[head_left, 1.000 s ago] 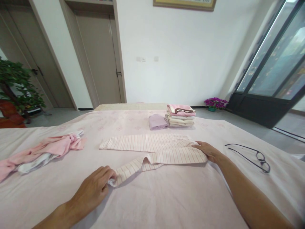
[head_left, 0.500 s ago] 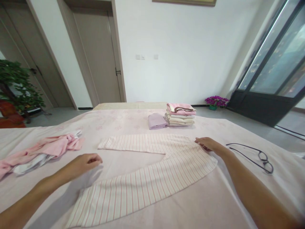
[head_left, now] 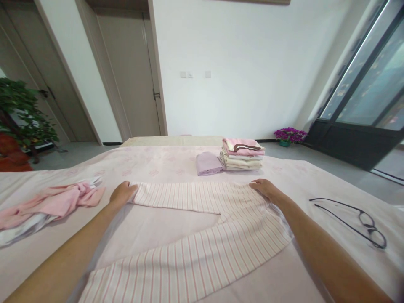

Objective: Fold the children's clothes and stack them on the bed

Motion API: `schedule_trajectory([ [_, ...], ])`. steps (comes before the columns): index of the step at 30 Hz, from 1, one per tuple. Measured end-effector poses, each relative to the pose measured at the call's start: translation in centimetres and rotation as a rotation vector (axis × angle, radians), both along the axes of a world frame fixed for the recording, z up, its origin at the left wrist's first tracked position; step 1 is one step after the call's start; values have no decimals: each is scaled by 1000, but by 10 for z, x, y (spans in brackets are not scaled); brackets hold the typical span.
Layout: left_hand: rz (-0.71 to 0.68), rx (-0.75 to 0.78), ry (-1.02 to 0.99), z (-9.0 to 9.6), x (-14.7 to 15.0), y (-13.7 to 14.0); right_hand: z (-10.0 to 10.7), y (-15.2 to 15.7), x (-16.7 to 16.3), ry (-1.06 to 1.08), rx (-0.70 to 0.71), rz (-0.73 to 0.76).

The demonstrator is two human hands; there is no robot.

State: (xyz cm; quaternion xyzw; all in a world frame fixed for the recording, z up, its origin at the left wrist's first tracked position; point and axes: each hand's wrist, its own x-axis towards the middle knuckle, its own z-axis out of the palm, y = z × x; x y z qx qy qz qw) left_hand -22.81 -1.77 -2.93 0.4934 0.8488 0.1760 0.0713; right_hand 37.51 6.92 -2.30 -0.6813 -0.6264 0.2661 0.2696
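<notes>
Striped trousers (head_left: 195, 240) in cream and pink lie flat before me, legs spread toward the left and waist to the right. At the cuff of the far leg, my left hand (head_left: 122, 193) is closed on the fabric. My right hand (head_left: 265, 189) grips the far corner of the waist, fingers closed over the edge. The near leg runs down to the bottom of the view, its cuff partly cut off. Parts of the fingertips of both hands are hidden.
A folded lilac garment (head_left: 208, 164) sits beside a stack of folded clothes (head_left: 243, 155) at the back. Crumpled pink and white clothes (head_left: 63, 204) lie at left. Eyeglasses (head_left: 362, 221) rest on the right of the pale pink sheet (head_left: 151, 164).
My left hand has moved forward from above the sheet and taken hold of the far leg's cuff. My right hand stays at the waist, slightly further left in view.
</notes>
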Motion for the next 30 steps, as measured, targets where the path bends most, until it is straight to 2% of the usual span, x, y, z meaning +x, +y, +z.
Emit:
schedule_trajectory([
  [3,11,159,10,3,-4,8,-2,11,5,26,107,-68],
  [6,46,252,9,7,-3,18,-5,21,8,-83,185,-138],
  [10,63,93,31,2,8,28,-10,20,0,-365,101,-185],
  [12,60,39,59,-5,15,29,-11,17,-6,-437,61,-176],
  [17,54,78,105,-9,23,17,-8,12,0,-376,6,-129],
  [20,28,107,112,-6,17,-3,-7,7,16,-345,-2,-113],
  [22,-42,110,90,-4,11,-23,-8,0,27,-337,-23,-97],
  [26,-300,-16,22,0,14,-79,-8,-18,40,-354,-87,-58],
  [30,-530,-116,2,8,38,-142,-5,-38,38,-403,-107,-72],
])
